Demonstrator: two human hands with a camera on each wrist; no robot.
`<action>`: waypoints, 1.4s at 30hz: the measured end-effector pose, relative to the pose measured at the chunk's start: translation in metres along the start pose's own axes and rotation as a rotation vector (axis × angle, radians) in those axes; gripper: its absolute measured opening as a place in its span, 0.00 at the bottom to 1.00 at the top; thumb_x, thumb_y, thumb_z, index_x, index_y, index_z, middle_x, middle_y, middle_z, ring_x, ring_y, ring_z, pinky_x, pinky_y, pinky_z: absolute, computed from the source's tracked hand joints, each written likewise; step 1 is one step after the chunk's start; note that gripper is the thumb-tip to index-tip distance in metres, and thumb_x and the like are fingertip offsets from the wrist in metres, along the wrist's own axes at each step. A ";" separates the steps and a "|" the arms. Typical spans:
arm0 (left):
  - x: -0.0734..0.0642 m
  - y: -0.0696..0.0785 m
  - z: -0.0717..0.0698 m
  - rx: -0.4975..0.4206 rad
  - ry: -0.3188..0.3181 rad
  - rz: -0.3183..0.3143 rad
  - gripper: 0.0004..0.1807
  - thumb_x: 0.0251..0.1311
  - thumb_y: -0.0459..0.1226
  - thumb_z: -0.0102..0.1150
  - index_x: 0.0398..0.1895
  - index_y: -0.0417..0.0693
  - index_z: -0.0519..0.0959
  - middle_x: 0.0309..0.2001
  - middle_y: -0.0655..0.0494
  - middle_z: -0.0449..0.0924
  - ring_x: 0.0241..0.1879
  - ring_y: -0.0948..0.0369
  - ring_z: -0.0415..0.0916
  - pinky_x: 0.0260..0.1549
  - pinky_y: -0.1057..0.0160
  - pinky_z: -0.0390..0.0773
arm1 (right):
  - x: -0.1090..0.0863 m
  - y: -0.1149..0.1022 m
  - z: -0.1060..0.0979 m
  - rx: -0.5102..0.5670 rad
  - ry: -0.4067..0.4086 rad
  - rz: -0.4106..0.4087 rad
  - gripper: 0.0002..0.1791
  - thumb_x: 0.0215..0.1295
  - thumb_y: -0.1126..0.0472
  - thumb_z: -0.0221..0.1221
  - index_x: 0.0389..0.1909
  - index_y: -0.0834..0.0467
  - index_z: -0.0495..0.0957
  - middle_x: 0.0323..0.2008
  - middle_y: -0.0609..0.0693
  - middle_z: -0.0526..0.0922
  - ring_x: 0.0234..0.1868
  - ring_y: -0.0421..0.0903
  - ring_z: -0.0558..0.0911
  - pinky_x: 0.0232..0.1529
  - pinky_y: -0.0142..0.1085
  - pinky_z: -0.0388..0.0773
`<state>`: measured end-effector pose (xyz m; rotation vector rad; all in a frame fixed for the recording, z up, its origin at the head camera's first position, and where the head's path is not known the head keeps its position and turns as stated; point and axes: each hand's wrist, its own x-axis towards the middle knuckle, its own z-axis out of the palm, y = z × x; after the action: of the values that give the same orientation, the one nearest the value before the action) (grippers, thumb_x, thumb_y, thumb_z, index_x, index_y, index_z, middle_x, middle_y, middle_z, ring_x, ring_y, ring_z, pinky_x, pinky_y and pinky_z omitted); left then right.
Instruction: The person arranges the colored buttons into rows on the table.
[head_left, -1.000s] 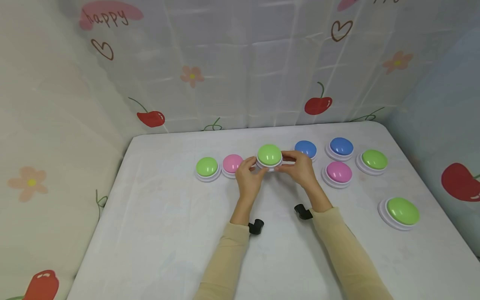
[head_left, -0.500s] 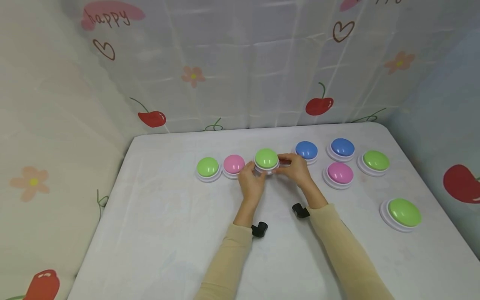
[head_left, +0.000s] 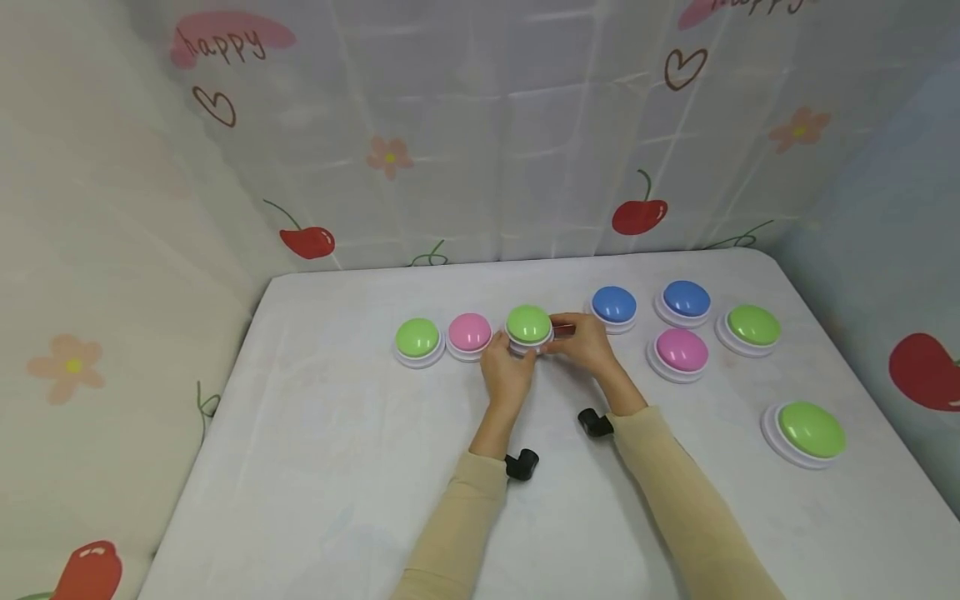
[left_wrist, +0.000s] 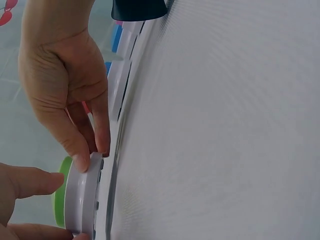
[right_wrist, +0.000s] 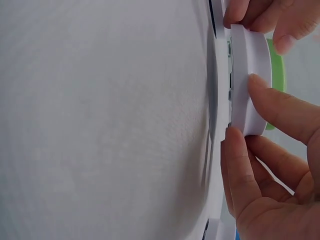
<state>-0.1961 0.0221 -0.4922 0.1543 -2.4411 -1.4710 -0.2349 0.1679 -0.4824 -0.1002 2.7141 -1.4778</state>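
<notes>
Evidently a placing step was in hand: the held button (head_left: 528, 323), a green one, seemed bound for a row with the left pink button (head_left: 470, 332); it was just right of the left pink button, its base close over the surface (head_left: 337, 458), though contact could not be told. The left hand (head_left: 506, 375) pinched the base on the side toward the left pink button; the right hand (head_left: 588, 342) pinched the far side between thumb and bent fingers. Next, by my judgement, the base needed settling flat, then both hands loosening without nudging the left pink button. Compared with a second earlier, the held button had come lower and closer to the left pink button; the right hand had shifted likewise, so the blue button (head_left: 614, 305), farther right of the left pink button, showed more fully.
</notes>
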 end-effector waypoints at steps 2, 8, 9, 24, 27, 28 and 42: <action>0.000 -0.001 0.000 -0.005 -0.001 0.002 0.23 0.45 0.28 0.70 0.47 0.25 0.79 0.54 0.30 0.78 0.59 0.38 0.74 0.64 0.45 0.69 | 0.001 0.000 0.001 -0.008 -0.002 -0.004 0.32 0.47 0.69 0.73 0.56 0.69 0.76 0.53 0.67 0.81 0.53 0.62 0.82 0.56 0.50 0.78; -0.002 -0.004 0.002 -0.007 0.016 0.023 0.17 0.45 0.27 0.69 0.40 0.26 0.81 0.46 0.35 0.83 0.51 0.41 0.79 0.57 0.46 0.75 | 0.002 0.003 0.006 -0.016 -0.030 0.037 0.32 0.49 0.68 0.72 0.58 0.68 0.75 0.54 0.66 0.81 0.55 0.61 0.81 0.58 0.49 0.77; -0.002 -0.004 0.002 -0.007 0.020 0.024 0.17 0.44 0.27 0.69 0.40 0.26 0.81 0.46 0.36 0.83 0.50 0.41 0.79 0.56 0.46 0.76 | 0.002 0.003 0.007 -0.013 -0.032 0.045 0.32 0.49 0.68 0.72 0.58 0.68 0.75 0.54 0.66 0.81 0.56 0.60 0.81 0.59 0.49 0.77; -0.001 -0.008 -0.001 0.021 0.020 -0.009 0.16 0.45 0.27 0.67 0.41 0.28 0.82 0.42 0.38 0.84 0.48 0.43 0.81 0.55 0.49 0.77 | 0.007 0.010 0.017 0.021 -0.011 0.006 0.32 0.47 0.69 0.72 0.57 0.67 0.76 0.53 0.66 0.81 0.54 0.60 0.81 0.57 0.49 0.78; -0.002 -0.007 -0.003 0.018 0.021 -0.025 0.14 0.46 0.27 0.66 0.39 0.28 0.82 0.41 0.39 0.84 0.48 0.44 0.81 0.53 0.49 0.78 | 0.006 0.010 0.018 0.029 -0.012 0.007 0.32 0.47 0.69 0.72 0.57 0.67 0.76 0.53 0.66 0.81 0.53 0.60 0.81 0.57 0.48 0.78; -0.002 -0.007 -0.003 0.018 0.023 -0.029 0.14 0.46 0.27 0.66 0.39 0.29 0.82 0.41 0.39 0.84 0.48 0.45 0.81 0.53 0.49 0.78 | 0.006 0.010 0.018 0.030 -0.012 0.008 0.32 0.47 0.69 0.72 0.57 0.67 0.76 0.53 0.66 0.81 0.53 0.60 0.81 0.57 0.48 0.78; -0.001 0.001 -0.008 0.053 0.051 -0.073 0.17 0.47 0.28 0.65 0.43 0.30 0.82 0.41 0.39 0.84 0.47 0.44 0.79 0.53 0.48 0.75 | 0.002 0.004 0.013 -0.002 -0.022 0.019 0.31 0.51 0.69 0.70 0.59 0.68 0.75 0.54 0.66 0.81 0.56 0.60 0.80 0.59 0.49 0.77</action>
<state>-0.1929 0.0156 -0.4879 0.2923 -2.4585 -1.4143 -0.2364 0.1589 -0.4932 -0.0896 2.6914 -1.4607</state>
